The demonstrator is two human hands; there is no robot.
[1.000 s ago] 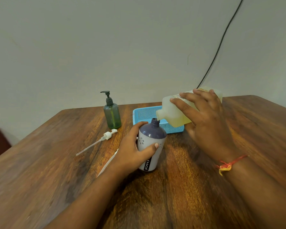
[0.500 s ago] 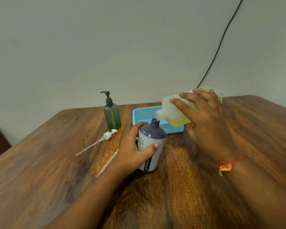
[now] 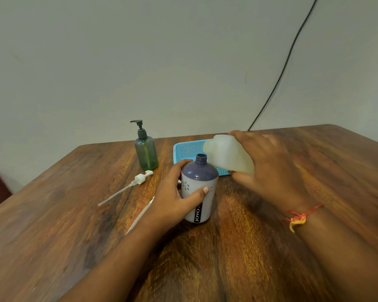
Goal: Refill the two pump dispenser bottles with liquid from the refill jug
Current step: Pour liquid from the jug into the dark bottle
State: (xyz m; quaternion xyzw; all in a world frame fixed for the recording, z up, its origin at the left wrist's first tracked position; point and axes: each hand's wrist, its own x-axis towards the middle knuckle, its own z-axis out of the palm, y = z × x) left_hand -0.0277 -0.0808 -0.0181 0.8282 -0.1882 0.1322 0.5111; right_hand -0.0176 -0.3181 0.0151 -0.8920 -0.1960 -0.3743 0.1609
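A white bottle with a purple shoulder (image 3: pixel 199 188) stands upright at the table's middle, its neck uncapped. My left hand (image 3: pixel 175 192) is wrapped around its side. My right hand (image 3: pixel 268 168) holds the translucent refill jug (image 3: pixel 227 156), blurred, just right of and above the bottle's neck, its spout end pointing left. A green pump bottle (image 3: pixel 146 150) with its dark pump on stands behind and to the left.
A loose white pump with a long tube (image 3: pixel 131 185) lies left of the bottle; a second white tube (image 3: pixel 140 216) shows under my left wrist. A blue mesh tray (image 3: pixel 189 149) sits behind the bottle. A black cable (image 3: pixel 282 70) hangs on the wall.
The jug has swung away from the white bottle's mouth: it was tipped with its spout over the neck, and now it is lifted off and turning, blurred. My left hand has kept its grip.
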